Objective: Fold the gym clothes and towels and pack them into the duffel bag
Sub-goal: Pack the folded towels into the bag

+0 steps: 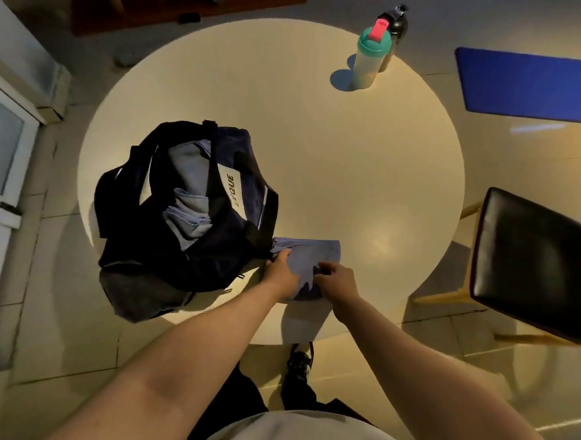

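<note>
A dark navy duffel bag lies open on the left part of the round cream table, with light blue folded cloth inside it. Just right of the bag, near the table's front edge, lies a folded light blue cloth. My left hand grips that cloth's left edge next to the bag. My right hand pinches its near right part with curled fingers.
A shaker bottle with a teal lid and a dark bottle stand at the table's far right. A black-seated chair is on the right, a blue mat beyond it. White cabinet doors line the left.
</note>
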`<state>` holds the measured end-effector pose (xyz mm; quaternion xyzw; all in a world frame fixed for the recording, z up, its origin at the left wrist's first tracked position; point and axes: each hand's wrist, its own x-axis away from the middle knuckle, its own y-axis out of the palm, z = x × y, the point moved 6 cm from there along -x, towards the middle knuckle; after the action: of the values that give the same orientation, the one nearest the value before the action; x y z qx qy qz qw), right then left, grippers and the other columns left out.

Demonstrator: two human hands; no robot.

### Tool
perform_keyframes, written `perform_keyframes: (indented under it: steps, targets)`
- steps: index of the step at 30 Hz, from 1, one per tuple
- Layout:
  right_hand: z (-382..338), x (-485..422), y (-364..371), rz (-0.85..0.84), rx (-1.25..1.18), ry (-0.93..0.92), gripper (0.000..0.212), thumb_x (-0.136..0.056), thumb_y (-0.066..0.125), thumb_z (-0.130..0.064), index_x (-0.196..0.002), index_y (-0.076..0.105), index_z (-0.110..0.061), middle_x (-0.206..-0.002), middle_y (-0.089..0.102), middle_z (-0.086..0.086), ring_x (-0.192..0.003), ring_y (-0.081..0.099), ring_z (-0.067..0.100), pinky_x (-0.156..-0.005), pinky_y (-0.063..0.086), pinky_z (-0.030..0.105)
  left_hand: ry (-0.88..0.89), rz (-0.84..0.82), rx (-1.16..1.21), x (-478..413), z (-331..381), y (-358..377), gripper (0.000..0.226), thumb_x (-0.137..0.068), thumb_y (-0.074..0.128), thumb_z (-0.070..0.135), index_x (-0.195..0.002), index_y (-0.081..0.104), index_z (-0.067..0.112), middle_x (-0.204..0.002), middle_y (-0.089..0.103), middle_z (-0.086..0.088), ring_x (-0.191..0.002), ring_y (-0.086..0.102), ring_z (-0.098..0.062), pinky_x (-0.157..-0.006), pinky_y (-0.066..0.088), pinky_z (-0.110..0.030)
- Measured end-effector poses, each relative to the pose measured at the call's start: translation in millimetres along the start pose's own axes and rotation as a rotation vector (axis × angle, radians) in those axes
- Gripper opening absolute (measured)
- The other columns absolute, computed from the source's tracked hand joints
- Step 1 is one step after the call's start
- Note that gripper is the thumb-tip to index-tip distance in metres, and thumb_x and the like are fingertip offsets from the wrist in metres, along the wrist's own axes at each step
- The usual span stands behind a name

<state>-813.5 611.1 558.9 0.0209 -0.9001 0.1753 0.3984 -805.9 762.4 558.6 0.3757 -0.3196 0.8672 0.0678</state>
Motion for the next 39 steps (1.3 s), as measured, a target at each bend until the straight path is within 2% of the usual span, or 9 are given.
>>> perform_keyframes:
  steps: [5, 8, 12, 18, 24, 27, 31, 35, 39]
  targets:
    - [-45, 25, -11, 0.066, 0.024, -0.222, 0.045, -0.086, 0.048, 0.013, -0.117, 0.071, -0.009, -0.114, 0.065, 0.011, -0.102, 0.062, 0.027, -0.091, 0.058, 0.040, -0.015, -0.024, 0.238, 13, -3, 2, 0.058, -0.098, 0.058, 0.017, -0.151, 0.036, 0.023, -0.143, 0.049, -0.010, -0.125, 0.050, -0.030, -0.089, 0.040, -0.030]
    - [-83, 44, -9, 0.071, 0.058, -0.416, 0.040, -0.083, 0.051, 0.007, -0.108, 0.076, -0.012, -0.108, 0.070, 0.009, -0.100, 0.066, 0.021, -0.094, 0.057, 0.039, 0.013, 0.012, 0.355, 25, 4, -10, 0.039, -0.105, 0.043, 0.017, -0.144, 0.043, 0.024, -0.136, 0.053, -0.007, -0.114, 0.050, -0.021, -0.090, 0.042, -0.030]
    - [-139, 73, -5, 0.068, -0.064, -0.567, 0.028, -0.084, 0.056, -0.005, -0.089, 0.078, -0.021, -0.090, 0.068, -0.006, -0.089, 0.064, 0.011, -0.084, 0.058, 0.036, 0.215, 0.124, 0.500, 40, 29, -56, 0.032, -0.105, 0.043, 0.012, -0.134, 0.047, 0.026, -0.127, 0.060, -0.002, -0.123, 0.055, -0.022, -0.102, 0.046, -0.034]
    - [-210, 87, 26, -0.047, -0.313, -0.576, 0.029, -0.084, 0.054, 0.004, -0.082, 0.076, -0.014, -0.084, 0.069, -0.009, -0.086, 0.060, 0.010, -0.072, 0.051, 0.029, 0.353, 0.274, 0.696, 55, 33, -140, 0.044, -0.104, 0.040, 0.015, -0.146, 0.036, 0.026, -0.137, 0.052, 0.000, -0.121, 0.052, -0.013, -0.099, 0.040, -0.029]
    - [-240, 87, 84, -0.142, -0.397, -0.511, 0.027, -0.084, 0.051, 0.002, -0.084, 0.074, -0.011, -0.089, 0.069, 0.002, -0.084, 0.057, 0.018, -0.073, 0.046, 0.034, 0.277, 0.305, 0.977, 58, 10, -200, 0.063, -0.102, 0.056, 0.037, -0.155, 0.023, 0.032, -0.146, 0.046, -0.001, -0.126, 0.053, -0.018, -0.099, 0.046, -0.030]
    - [-242, 81, 107, -0.154, -0.358, -0.493, 0.024, -0.090, 0.051, -0.001, -0.094, 0.072, -0.011, -0.092, 0.067, 0.006, -0.085, 0.057, 0.021, -0.074, 0.048, 0.038, 0.265, 0.384, 0.956, 58, -5, -227, 0.057, -0.096, 0.067, 0.033, -0.143, 0.035, 0.037, -0.143, 0.048, -0.002, -0.125, 0.054, -0.021, -0.103, 0.049, -0.037]
    - [-246, 74, 130, -0.135, -0.260, -0.542, 0.024, -0.095, 0.051, -0.006, -0.105, 0.071, -0.017, -0.103, 0.068, 0.004, -0.094, 0.064, 0.024, -0.082, 0.055, 0.038, 0.308, 0.582, 0.756, 59, -15, -259, 0.048, -0.093, 0.069, 0.024, -0.134, 0.047, 0.033, -0.134, 0.051, 0.005, -0.119, 0.052, -0.016, -0.095, 0.047, -0.032]
    - [-247, 63, 146, -0.107, -0.129, -0.501, 0.032, -0.096, 0.056, -0.015, -0.127, 0.059, -0.021, -0.115, 0.059, 0.004, -0.086, 0.065, 0.015, -0.062, 0.051, 0.020, 0.385, 0.787, 0.569, 57, -23, -280, 0.048, -0.091, 0.068, 0.022, -0.134, 0.047, 0.027, -0.136, 0.050, -0.001, -0.118, 0.054, -0.019, -0.095, 0.051, -0.036]
    - [-241, 49, 163, -0.069, 0.153, -0.493, 0.041, -0.091, 0.062, -0.026, -0.130, 0.054, -0.030, -0.116, 0.061, 0.012, -0.091, 0.067, 0.026, -0.075, 0.059, 0.038, 0.259, 0.845, 0.488, 45, -39, -283, 0.049, -0.095, 0.064, 0.023, -0.140, 0.044, 0.019, -0.146, 0.037, -0.014, -0.120, 0.049, -0.028, -0.087, 0.046, -0.033]
